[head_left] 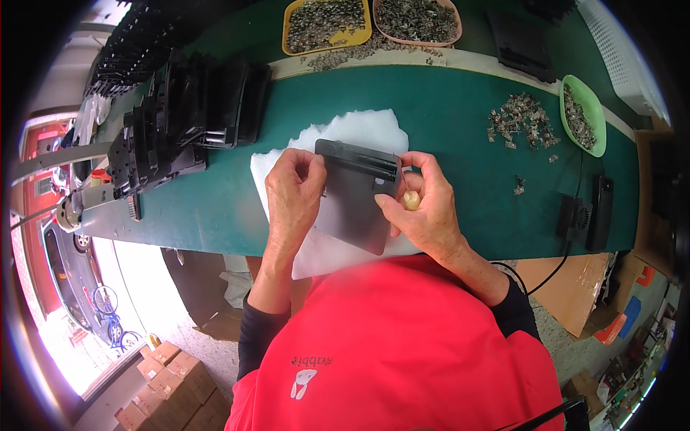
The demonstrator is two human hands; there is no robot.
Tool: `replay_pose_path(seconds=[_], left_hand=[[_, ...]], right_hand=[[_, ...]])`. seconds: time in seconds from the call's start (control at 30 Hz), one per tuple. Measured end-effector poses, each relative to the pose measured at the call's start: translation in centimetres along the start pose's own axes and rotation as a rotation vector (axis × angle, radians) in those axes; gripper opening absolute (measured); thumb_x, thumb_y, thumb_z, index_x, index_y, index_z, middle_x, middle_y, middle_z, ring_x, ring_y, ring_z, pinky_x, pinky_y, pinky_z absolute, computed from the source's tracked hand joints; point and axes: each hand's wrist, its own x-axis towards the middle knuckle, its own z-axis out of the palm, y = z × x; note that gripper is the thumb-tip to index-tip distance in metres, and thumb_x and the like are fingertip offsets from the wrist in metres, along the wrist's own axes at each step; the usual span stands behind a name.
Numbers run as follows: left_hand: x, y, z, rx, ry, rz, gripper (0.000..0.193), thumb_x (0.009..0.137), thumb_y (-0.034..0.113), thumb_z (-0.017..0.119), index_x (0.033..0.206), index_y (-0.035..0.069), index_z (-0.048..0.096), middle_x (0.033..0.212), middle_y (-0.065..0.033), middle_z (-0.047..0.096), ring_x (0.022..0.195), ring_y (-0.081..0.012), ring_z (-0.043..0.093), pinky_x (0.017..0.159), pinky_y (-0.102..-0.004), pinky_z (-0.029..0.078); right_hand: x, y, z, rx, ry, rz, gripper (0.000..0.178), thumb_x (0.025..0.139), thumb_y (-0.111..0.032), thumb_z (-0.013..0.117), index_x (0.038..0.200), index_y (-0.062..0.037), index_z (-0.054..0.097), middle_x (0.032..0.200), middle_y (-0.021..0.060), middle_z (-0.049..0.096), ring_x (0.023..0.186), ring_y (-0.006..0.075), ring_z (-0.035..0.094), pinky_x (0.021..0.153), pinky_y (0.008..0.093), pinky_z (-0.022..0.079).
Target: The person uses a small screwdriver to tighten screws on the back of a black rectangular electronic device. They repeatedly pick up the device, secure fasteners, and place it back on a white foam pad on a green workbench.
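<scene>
A dark grey flat panel (pixel 352 205) with a black raised bar (pixel 359 159) along its far edge lies tilted on a white foam sheet (pixel 377 126). My left hand (pixel 295 190) pinches the panel's far left corner between thumb and fingertips. At the right edge, my right hand (pixel 431 205) is closed round a thin-shafted tool with a pale yellow knob handle (pixel 411 200). Its shaft runs up beside the bar's right end, and the thumb rests near the panel. The tool's tip is too small to make out. Whether the left fingertips hold any small part is hidden.
Black plastic parts (pixel 208 100) stand stacked at left on the green table (pixel 460 129). A yellow tray (pixel 291 29), a pink tray (pixel 453 11) and a green bowl (pixel 595 115) hold small metal pieces. Loose metal clips (pixel 521 118) lie at right, near a corded black device (pixel 575 215).
</scene>
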Motion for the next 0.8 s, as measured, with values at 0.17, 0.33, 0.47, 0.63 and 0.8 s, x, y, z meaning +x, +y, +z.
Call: replay_pose_path(seconds=[0.17,0.33,0.47,0.63,0.8], left_hand=[[0.0,0.5,0.5,0.105,0.025,0.005,0.018,0.09,0.013,0.064,0.085,-0.005,0.062,0.067,-0.0077,0.062,0.06,-0.0141,0.056,0.058,-0.0298,0.047],[0.2,1.2,1.0,0.333,0.059,0.104,0.016,0.086,0.012,0.064,0.083,-0.004,0.062,0.072,-0.016,0.066,0.066,-0.0283,0.066,0.065,-0.0386,0.051],[0.7,1.4,1.1,0.41,0.01,0.076,0.018,0.085,0.013,0.064,0.082,-0.005,0.064,0.073,-0.019,0.067,0.071,-0.0327,0.068,0.068,-0.0415,0.052],[1.8,1.0,0.8,0.362,-0.061,0.05,0.019,0.084,0.014,0.066,0.081,-0.005,0.066,0.071,-0.0169,0.067,0.068,-0.0273,0.067,0.066,-0.038,0.052],[2.2,1.2,0.2,0.36,-0.13,0.033,0.019,0.085,0.013,0.066,0.083,-0.005,0.068,0.071,-0.0169,0.069,0.068,-0.0266,0.068,0.066,-0.0369,0.052]], right_hand=[[0.1,-0.1,0.0,-0.017,-0.013,0.012,0.054,0.079,-0.007,0.072,0.121,0.0053,0.041,0.078,0.0116,0.067,0.056,0.0176,0.067,0.048,0.03,0.054],[0.2,-0.2,0.2,0.005,-0.025,0.007,0.055,0.079,-0.008,0.073,0.121,0.0049,0.041,0.081,0.0135,0.068,0.061,0.0192,0.069,0.051,0.0306,0.056],[0.5,0.4,0.1,-0.002,-0.031,-0.007,0.056,0.078,-0.011,0.075,0.121,0.0044,0.042,0.082,0.0141,0.069,0.064,0.0202,0.07,0.055,0.0316,0.057],[1.1,1.9,-0.4,-0.001,-0.019,-0.033,0.059,0.077,-0.015,0.077,0.122,0.0037,0.044,0.083,0.0131,0.071,0.071,0.0205,0.07,0.065,0.0329,0.056],[1.2,2.7,-0.4,0.024,-0.01,-0.055,0.061,0.076,-0.017,0.079,0.122,0.0029,0.045,0.082,0.0118,0.071,0.072,0.0195,0.068,0.069,0.0322,0.053]])
